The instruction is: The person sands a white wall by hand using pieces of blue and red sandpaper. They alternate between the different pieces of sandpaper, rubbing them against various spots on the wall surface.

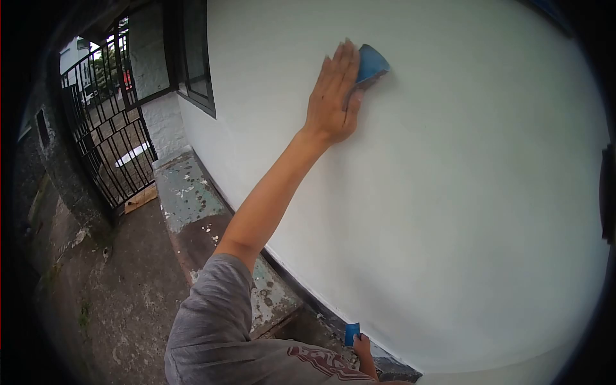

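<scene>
My left hand (335,96) is raised high and lies flat against the white wall (449,192), fingers pointing up. It presses a bent blue piece of sandpaper (373,64) on the wall, and part of the sheet is hidden under the palm and fingers. Low down near the foot of the wall, my right hand (363,347) grips a second, smaller blue piece of sandpaper (351,333) by its edge. The right forearm is mostly hidden by the grey shirt.
A worn concrete ledge (186,189) with peeling green paint runs along the wall's base. A dark-framed window (196,58) is at the upper left. Beyond it stands a black metal gate (109,122) beside a rough pillar (64,160). Grey concrete ground (135,276) lies at left.
</scene>
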A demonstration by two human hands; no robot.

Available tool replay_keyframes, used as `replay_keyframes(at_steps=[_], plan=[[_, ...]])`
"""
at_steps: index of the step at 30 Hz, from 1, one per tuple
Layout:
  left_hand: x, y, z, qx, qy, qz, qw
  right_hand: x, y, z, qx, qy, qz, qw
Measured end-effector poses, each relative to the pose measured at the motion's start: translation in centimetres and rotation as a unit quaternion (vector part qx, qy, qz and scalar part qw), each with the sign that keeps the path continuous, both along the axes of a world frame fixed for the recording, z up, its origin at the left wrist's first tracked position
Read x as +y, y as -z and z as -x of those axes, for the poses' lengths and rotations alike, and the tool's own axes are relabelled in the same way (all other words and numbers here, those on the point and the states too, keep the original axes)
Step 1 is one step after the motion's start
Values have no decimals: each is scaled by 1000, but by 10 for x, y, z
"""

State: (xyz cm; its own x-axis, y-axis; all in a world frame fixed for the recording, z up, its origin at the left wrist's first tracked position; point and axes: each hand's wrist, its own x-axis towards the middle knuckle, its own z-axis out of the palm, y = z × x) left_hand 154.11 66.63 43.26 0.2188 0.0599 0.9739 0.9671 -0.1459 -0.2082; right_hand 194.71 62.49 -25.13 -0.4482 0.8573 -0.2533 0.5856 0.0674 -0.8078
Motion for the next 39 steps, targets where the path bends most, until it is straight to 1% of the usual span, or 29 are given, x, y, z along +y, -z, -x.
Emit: replay_keyframes(at_steps=[3,5,8,11,13,14,17,20,23,26,29,32,34,35,36,37,39], plan=[[-4,13,41,-82,-67,-115,988,-9,-11,-2,7,27,-4,1000],[-12,21,66,-96,-103,-147,979,-12,-21,-10,7,45,12,999],[-20,27,70,-131,-134,-44,981,-20,-14,-31,-3,69,62,996],[-18,27,58,-175,-15,-18,984,-24,-3,-51,-32,89,96,991],[-21,27,62,-119,-145,-28,982,-27,-2,-59,-37,109,124,986],[-22,28,63,-92,-208,-32,973,-28,-1,-61,-36,106,116,987],[-26,27,54,-95,-229,-38,968,-21,2,-64,-45,89,81,992],[-29,31,51,-116,-265,-50,956,-16,-8,-58,-64,68,45,995],[-28,35,53,-83,-293,-86,949,-12,-19,-45,-65,59,40,995],[-33,32,43,-73,-296,-98,947,-11,-24,-38,-64,48,45,996],[-36,22,33,-20,-244,-203,948,-12,-27,-31,-65,36,41,996],[-37,8,3,28,-193,-221,956,-17,-31,-29,-65,43,49,996],[-37,-1,-18,-11,-158,-192,969,-18,-28,-28,-69,39,49,996],[-35,-3,-23,-31,-141,-177,974,-17,-28,-27,-39,46,42,997],[-32,-3,-22,-44,-138,-132,981,-16,-29,-25,-9,54,35,998],[-28,-6,-21,-44,-142,-124,981,-16,-31,-23,21,62,28,997],[-20,-13,-20,-44,-149,-105,982,-11,-33,-16,45,63,17,997]])
